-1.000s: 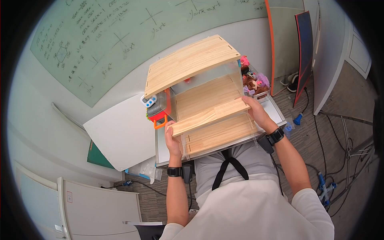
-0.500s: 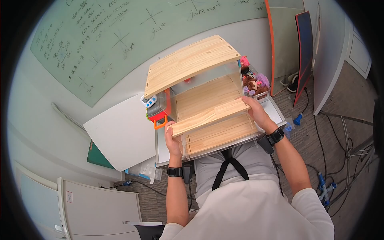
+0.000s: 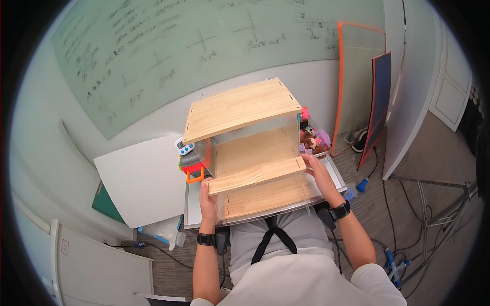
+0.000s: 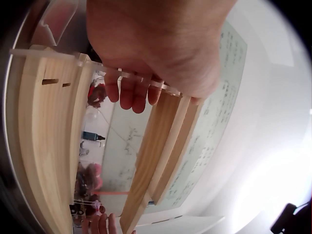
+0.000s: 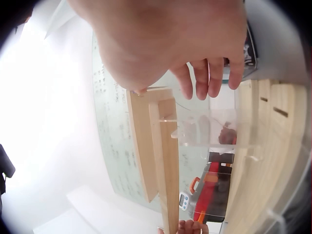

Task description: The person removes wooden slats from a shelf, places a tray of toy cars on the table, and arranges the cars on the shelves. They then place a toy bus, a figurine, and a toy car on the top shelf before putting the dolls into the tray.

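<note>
A case of pale wooden boards and clear plastic panels stands in front of me, with a wide top board [image 3: 242, 109] and a lower board [image 3: 265, 198]. A narrow wooden strip [image 3: 255, 175] crosses its front between my hands. My left hand [image 3: 208, 203] lies along the left end, its thumb at the strip and its straight fingers against the clear side panel [image 4: 129, 75]. At the strip's other end is my right hand [image 3: 320, 176], fingers straight and close to the wood. In the right wrist view its fingers [image 5: 201, 80] extend beside the clear panel.
The case stands on a white table [image 3: 334, 176]. Left of it sits a red and grey toy case [image 3: 194, 164] with an orange handle, and a white timer [image 3: 185, 147]. Colourful toys [image 3: 314, 140] lie on the right. Behind is a written-on whiteboard [image 3: 219, 51]; cables [image 3: 383, 204] run over the floor.
The head view has shifted, so the scene sits lower and further left. My right hand has loosened from the strip's end, its fingers straighter; my left hand stays at its end.
</note>
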Demonstrator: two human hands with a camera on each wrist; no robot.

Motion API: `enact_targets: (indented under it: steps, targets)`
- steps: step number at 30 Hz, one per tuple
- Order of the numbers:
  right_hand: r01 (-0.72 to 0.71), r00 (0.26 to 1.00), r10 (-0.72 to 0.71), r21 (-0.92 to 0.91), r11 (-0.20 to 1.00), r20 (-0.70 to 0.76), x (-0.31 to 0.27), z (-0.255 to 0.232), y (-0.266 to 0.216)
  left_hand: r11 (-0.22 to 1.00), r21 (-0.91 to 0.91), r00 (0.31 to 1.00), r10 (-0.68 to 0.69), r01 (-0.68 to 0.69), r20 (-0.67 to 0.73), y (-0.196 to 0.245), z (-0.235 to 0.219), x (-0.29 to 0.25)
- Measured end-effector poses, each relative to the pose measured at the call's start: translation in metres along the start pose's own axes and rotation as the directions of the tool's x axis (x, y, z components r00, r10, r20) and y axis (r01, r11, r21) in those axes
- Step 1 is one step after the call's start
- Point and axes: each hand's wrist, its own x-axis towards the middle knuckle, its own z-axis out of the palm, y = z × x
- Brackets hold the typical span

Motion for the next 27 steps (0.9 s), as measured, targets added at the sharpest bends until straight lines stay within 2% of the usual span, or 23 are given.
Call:
enact_targets:
  steps: [2, 4, 5, 7, 8, 9, 10, 12, 13, 14, 15, 16, 17, 19, 20, 22, 27]
  targets:
    - [-0.007, 1.000, 0.008, -0.068, 0.998, 0.015, -0.015, -0.009, 0.005, 1.000, -0.021, 1.000, -0.017, 0.017, 0.001, 0.009, 0.005, -0.007]
    - [-0.015, 0.999, 0.021, -0.151, 0.988, 0.033, -0.030, -0.015, 0.009, 1.000, -0.006, 0.996, 0.004, -0.004, 0.084, 0.018, 0.011, -0.011]
    - [-0.020, 0.999, 0.027, -0.160, 0.987, 0.045, -0.040, -0.013, 0.000, 1.000, -0.013, 0.998, 0.002, -0.001, 0.069, 0.017, 0.009, -0.012]
    - [-0.079, 0.994, 0.099, -0.347, 0.934, 0.042, -0.062, -0.010, -0.018, 0.999, -0.014, 0.999, 0.051, -0.051, 0.004, 0.016, 0.003, -0.019]
    - [0.014, 0.999, 0.004, -0.443, 0.897, 0.039, -0.068, -0.010, -0.014, 0.995, 0.058, 0.996, 0.082, -0.081, -0.030, 0.019, 0.001, -0.025]
    - [0.014, 0.998, 0.013, -0.445, 0.896, 0.058, -0.075, -0.010, -0.015, 0.995, 0.060, 0.995, 0.081, -0.078, -0.051, 0.023, -0.005, -0.034]
    - [0.000, 0.994, 0.060, -0.537, 0.844, 0.094, -0.084, -0.007, -0.028, 0.963, 0.256, 0.996, 0.089, -0.081, -0.020, 0.027, -0.014, -0.043]
    - [0.020, 0.981, 0.117, -0.677, 0.736, 0.156, -0.094, -0.002, -0.033, 0.788, 0.602, 0.990, 0.142, -0.126, 0.021, 0.024, -0.032, -0.054]
    - [0.027, 0.979, 0.118, -0.678, 0.735, 0.167, -0.098, 0.003, -0.034, 0.789, 0.603, 0.989, 0.145, -0.121, 0.009, 0.041, -0.026, -0.062]
    - [0.035, 0.974, 0.146, -0.750, 0.660, 0.174, -0.102, 0.009, -0.037, 0.677, 0.736, 0.997, -0.052, -0.001, 0.049, 0.070, -0.011, -0.072]
    - [0.045, 0.969, 0.172, -0.816, 0.577, 0.175, -0.106, 0.014, -0.039, 0.526, 0.845, 0.966, -0.252, 0.091, 0.053, 0.085, -0.002, -0.079]
    - [0.059, 0.970, 0.166, -0.839, 0.541, 0.175, -0.106, 0.017, -0.036, 0.482, 0.876, 0.969, -0.225, 0.021, 0.100, 0.084, 0.001, -0.082]
    - [0.068, 0.969, 0.166, -0.843, 0.534, 0.183, -0.106, 0.016, -0.031, 0.488, 0.872, 0.971, -0.220, 0.027, 0.093, 0.085, 0.006, -0.084]
    - [0.098, 0.979, 0.102, -0.850, 0.517, 0.175, -0.107, 0.016, -0.021, 0.404, 0.915, 0.955, -0.265, -0.017, 0.135, 0.089, 0.017, -0.090]
    - [0.104, 0.978, 0.102, -0.853, 0.511, 0.180, -0.107, 0.015, -0.016, 0.410, 0.912, 0.956, -0.262, -0.013, 0.131, 0.085, 0.016, -0.090]
    - [0.174, 0.974, 0.053, -0.873, 0.456, 0.222, -0.106, 0.013, -0.011, 0.396, 0.913, 0.962, -0.195, -0.101, 0.190, 0.072, 0.012, -0.087]
    - [0.175, 0.976, 0.033, -0.871, 0.460, 0.214, -0.102, 0.014, -0.018, 0.382, 0.912, 0.976, -0.088, -0.153, 0.200, 0.052, 0.006, -0.084]
